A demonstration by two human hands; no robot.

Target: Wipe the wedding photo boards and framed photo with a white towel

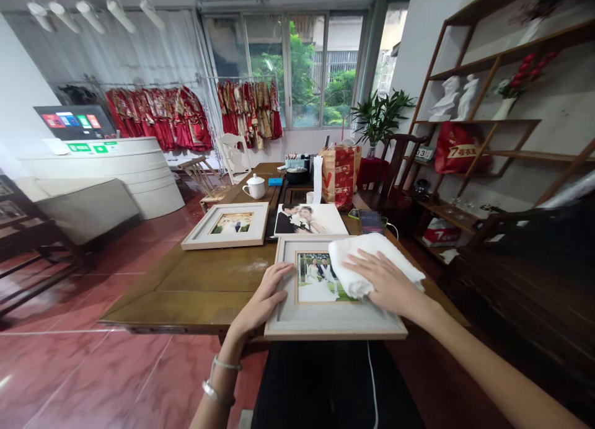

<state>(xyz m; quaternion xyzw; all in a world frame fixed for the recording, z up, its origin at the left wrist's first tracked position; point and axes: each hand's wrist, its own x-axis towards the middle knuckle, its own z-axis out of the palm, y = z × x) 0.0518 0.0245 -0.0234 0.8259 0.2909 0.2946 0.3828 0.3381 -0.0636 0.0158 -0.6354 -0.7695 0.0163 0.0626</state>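
A white-framed wedding photo (297, 320) lies flat at the near edge of the wooden table (204, 286), its front edge sticking out over the edge. My left hand (264, 296) rests on the frame's left border, fingers curled over it. My right hand (388, 283) lies flat, fingers spread, on a folded white towel (360, 255) that sits on the frame's right side and covers part of the picture.
A second framed photo (227, 224) and an unframed print (309, 219) lie further back. Behind them stand a white teapot (255, 186), a tea tray, a red-patterned bag (341, 175) and a phone (369, 220). Wooden shelves on the right; red garments hang at the back.
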